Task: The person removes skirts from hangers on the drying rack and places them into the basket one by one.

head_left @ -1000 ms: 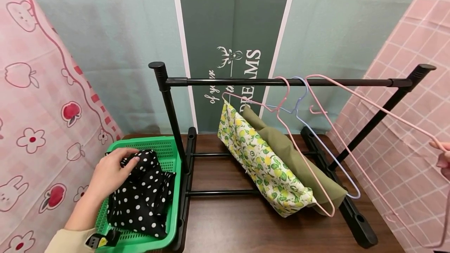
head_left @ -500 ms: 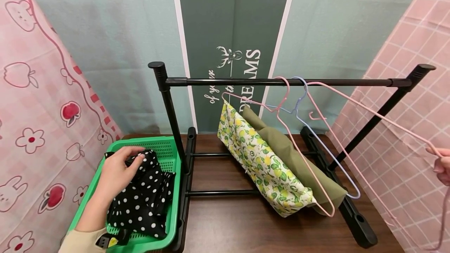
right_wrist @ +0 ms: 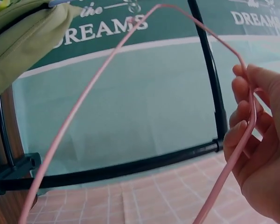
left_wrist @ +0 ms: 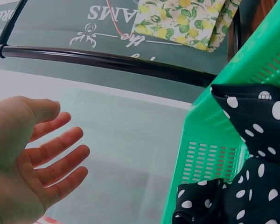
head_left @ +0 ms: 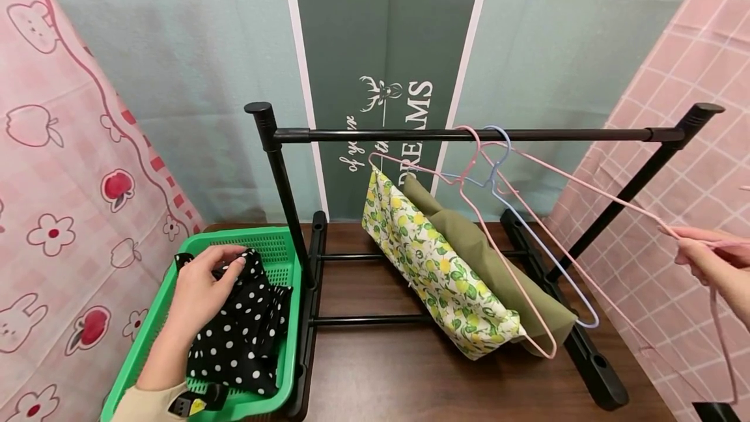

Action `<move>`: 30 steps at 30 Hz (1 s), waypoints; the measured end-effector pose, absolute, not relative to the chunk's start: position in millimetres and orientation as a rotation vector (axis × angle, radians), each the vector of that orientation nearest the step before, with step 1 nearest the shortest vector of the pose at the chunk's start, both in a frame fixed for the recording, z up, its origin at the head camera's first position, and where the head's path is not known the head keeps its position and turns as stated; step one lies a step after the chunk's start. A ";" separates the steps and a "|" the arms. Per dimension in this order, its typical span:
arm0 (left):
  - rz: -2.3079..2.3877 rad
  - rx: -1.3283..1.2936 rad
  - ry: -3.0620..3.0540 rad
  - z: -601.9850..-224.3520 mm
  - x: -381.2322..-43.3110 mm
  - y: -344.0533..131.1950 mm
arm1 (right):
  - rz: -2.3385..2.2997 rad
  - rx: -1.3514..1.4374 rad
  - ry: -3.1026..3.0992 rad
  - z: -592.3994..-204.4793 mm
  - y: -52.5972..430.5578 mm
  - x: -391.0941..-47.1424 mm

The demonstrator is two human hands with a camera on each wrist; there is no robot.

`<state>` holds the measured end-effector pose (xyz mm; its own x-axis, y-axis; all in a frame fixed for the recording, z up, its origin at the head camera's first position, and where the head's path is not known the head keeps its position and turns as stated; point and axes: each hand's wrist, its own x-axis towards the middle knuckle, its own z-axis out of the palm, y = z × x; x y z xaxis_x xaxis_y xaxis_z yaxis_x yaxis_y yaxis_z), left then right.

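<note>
Over the green basket (head_left: 282, 370), my left hand (head_left: 199, 288) hovers with loosely bent fingers. In the left wrist view its fingers (left_wrist: 60, 170) are spread and hold nothing. Below it lies a black cloth with white polka dots (head_left: 234, 350), bunched in the basket. On the right, my right hand (head_left: 711, 259) grips a pink hanger (right_wrist: 91, 86) by its neck, fingers curled round the wire. That hanger extends leftward, its far end behind the hangers on the rack, and bears no cloth.
A black rack (head_left: 375, 135) stands on the brown table (head_left: 363, 370). On its bar hang a pink hanger (head_left: 483, 223) with lemon-print cloth (head_left: 439, 272) and a blue hanger (head_left: 536, 239) with olive cloth (head_left: 463, 233). Printed curtains surround it.
My right hand has come further into view, moving left with the pink hanger. My left hand has shifted slightly right over the polka-dot cloth.
</note>
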<state>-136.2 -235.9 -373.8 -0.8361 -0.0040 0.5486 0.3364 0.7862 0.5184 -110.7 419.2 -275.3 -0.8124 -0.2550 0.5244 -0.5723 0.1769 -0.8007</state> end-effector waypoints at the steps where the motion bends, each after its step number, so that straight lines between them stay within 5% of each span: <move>1: -0.851 -0.244 -2.438 -374.8 -136.0 -235.4 | 1.528 0.647 -2.202 -274.9 412.0 -108.0; 5: -0.888 -0.215 -2.440 -378.2 -135.2 -234.1 | 1.067 0.313 -2.318 -269.2 390.8 -104.4; 30: -1.020 -0.143 -2.430 -392.4 -141.7 -210.4 | 0.480 0.272 -2.436 -241.0 345.8 -149.6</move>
